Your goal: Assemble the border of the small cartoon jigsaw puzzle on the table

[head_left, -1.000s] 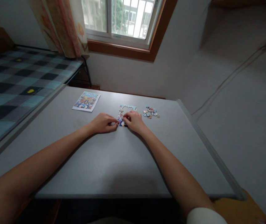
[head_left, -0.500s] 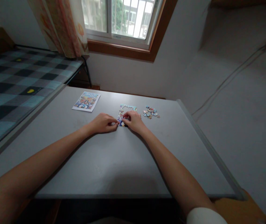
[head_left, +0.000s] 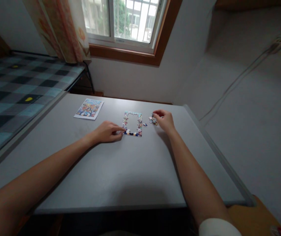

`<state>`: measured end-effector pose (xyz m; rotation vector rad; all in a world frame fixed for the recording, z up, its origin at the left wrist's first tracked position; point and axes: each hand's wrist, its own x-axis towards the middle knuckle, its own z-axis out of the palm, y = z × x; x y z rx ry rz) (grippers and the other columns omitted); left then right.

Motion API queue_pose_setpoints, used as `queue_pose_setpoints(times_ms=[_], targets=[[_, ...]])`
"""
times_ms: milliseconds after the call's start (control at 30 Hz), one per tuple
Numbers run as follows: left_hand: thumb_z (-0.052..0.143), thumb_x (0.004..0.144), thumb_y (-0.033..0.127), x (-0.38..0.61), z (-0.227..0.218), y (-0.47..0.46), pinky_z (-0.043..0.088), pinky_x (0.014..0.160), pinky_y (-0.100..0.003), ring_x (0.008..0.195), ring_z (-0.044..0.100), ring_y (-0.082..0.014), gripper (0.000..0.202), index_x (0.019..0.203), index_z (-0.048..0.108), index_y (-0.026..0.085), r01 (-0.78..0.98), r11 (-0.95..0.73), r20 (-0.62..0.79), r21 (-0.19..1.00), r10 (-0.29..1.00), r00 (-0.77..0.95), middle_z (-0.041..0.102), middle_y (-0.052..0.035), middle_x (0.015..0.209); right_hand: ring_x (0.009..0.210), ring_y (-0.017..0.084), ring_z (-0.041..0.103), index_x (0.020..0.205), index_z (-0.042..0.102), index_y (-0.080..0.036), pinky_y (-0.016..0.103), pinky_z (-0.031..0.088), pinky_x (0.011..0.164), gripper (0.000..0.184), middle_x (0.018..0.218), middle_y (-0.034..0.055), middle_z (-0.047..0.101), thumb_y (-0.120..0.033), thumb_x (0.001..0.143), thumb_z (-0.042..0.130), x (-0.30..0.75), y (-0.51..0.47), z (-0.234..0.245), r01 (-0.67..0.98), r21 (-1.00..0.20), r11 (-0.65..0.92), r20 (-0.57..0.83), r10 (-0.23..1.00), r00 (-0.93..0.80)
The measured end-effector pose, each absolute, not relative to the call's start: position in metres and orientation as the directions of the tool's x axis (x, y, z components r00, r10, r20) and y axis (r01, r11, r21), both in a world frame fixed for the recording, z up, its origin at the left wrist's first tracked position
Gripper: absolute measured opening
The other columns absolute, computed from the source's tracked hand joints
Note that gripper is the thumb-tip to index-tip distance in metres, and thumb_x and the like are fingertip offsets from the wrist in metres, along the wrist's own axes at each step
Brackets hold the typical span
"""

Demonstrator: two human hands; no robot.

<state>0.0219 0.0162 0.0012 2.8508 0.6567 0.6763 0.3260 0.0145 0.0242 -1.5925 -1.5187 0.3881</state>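
Observation:
A jigsaw puzzle border [head_left: 140, 124] lies on the table as an upright rectangle with a bare middle, dark blue and white along its near side. My left hand [head_left: 109, 131] rests at its near left corner, index finger stretched out and touching the edge, thumb apart below. Over a heap of loose puzzle pieces [head_left: 152, 120] to the right is my right hand [head_left: 165, 120], its thumb and index fingertips close together. Whatever may be between those fingertips is too small to make out. One loose puzzle piece [head_left: 144, 124] lies between border and heap.
A printed picture sheet [head_left: 89, 109] lies at the back left of the white table [head_left: 101, 177]. Beyond the left edge stands a bed with a checked cover [head_left: 32, 82]. A window [head_left: 130, 23] is in the far wall; a cable [head_left: 231, 85] hangs along the right wall.
My right hand has moved right from the puzzle border to the loose pieces, uncovering the border. My left hand stays by the near left corner. The view has shifted slightly.

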Motion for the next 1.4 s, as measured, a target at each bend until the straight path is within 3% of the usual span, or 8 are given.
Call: queue_pose_setpoints(times_ms=[133, 400, 633, 833, 1067, 1233, 1400], targets=[[0.053, 0.086, 0.028, 0.022, 0.003, 0.016, 0.042, 0.055, -0.021, 0.052, 0.060, -0.0107, 0.029, 0.103, 0.075, 0.021, 0.390, -0.891, 0.374, 0.231, 0.451, 0.810, 0.072, -0.0014, 0.068, 0.066, 0.015, 0.059, 0.082, 0.072, -0.014, 0.029, 0.048, 0.067, 0.020, 0.078, 0.0070, 0.072, -0.026, 0.072, 0.059, 0.356, 0.016, 0.024, 0.674, -0.737, 0.049, 0.330, 0.896, 0.296], [0.051, 0.088, 0.028, 0.026, -0.003, 0.017, 0.046, 0.061, -0.023, 0.060, 0.066, -0.0136, 0.029, 0.103, 0.075, 0.022, 0.378, -0.911, 0.362, 0.167, 0.413, 0.836, 0.075, -0.0039, 0.076, 0.058, 0.013, 0.059, 0.075, 0.072, -0.014, 0.025, 0.045, 0.059, 0.016, 0.067, 0.0050, 0.070, -0.027, 0.067, 0.067, 0.376, 0.014, 0.021, 0.664, -0.747, -0.032, 0.128, 0.973, 0.190], [0.051, 0.089, 0.028, 0.029, -0.005, 0.014, 0.046, 0.063, -0.023, 0.062, 0.067, -0.0132, 0.028, 0.101, 0.074, 0.020, 0.382, -0.913, 0.386, 0.144, 0.407, 0.828, 0.076, -0.0037, 0.078, 0.056, 0.013, 0.058, 0.067, 0.073, -0.013, 0.024, 0.043, 0.056, 0.008, 0.061, 0.0033, 0.068, -0.020, 0.065, 0.069, 0.387, 0.009, 0.022, 0.772, -0.630, -0.085, 0.012, 0.993, 0.120], [0.050, 0.088, 0.028, 0.030, -0.002, 0.012, 0.046, 0.060, -0.023, 0.058, 0.064, -0.0129, 0.029, 0.105, 0.072, 0.019, 0.384, -0.907, 0.418, 0.170, 0.420, 0.806, 0.073, -0.0030, 0.073, 0.062, 0.014, 0.059, 0.078, 0.075, -0.014, 0.024, 0.044, 0.061, 0.016, 0.067, 0.0034, 0.069, -0.026, 0.068, 0.070, 0.380, 0.011, 0.019, 0.838, -0.542, -0.063, 0.100, 0.985, 0.139], [0.046, 0.093, 0.035, 0.033, 0.005, 0.009, 0.043, 0.059, -0.023, 0.067, 0.064, -0.0129, 0.038, 0.126, 0.063, 0.027, 0.380, -0.922, 0.298, 0.072, 0.384, 0.874, 0.069, -0.0036, 0.090, 0.074, 0.016, 0.060, 0.096, 0.073, -0.019, 0.028, 0.047, 0.073, 0.035, 0.085, 0.0044, 0.069, -0.035, 0.066, 0.076, 0.362, 0.011, 0.011, 0.864, -0.502, -0.026, 0.151, 0.982, 0.118], [0.046, 0.093, 0.036, 0.035, 0.005, 0.010, 0.043, 0.060, -0.023, 0.070, 0.064, -0.0132, 0.037, 0.125, 0.064, 0.028, 0.395, -0.915, 0.279, 0.078, 0.401, 0.873, 0.068, -0.0039, 0.093, 0.081, 0.016, 0.060, 0.092, 0.073, -0.019, 0.030, 0.047, 0.080, 0.028, 0.099, 0.0068, 0.068, -0.031, 0.067, 0.076, 0.359, 0.011, 0.008, 0.881, -0.473, -0.027, 0.146, 0.983, 0.108], [0.046, 0.094, 0.036, 0.035, 0.005, 0.010, 0.043, 0.061, -0.022, 0.072, 0.065, -0.0131, 0.038, 0.129, 0.062, 0.030, 0.407, -0.912, 0.247, 0.059, 0.408, 0.879, 0.068, -0.0040, 0.098, 0.079, 0.016, 0.059, 0.086, 0.073, -0.018, 0.029, 0.046, 0.077, 0.021, 0.094, 0.0064, 0.068, -0.030, 0.069, 0.073, 0.359, 0.010, 0.010, 0.885, -0.463, -0.035, 0.132, 0.985, 0.108]])
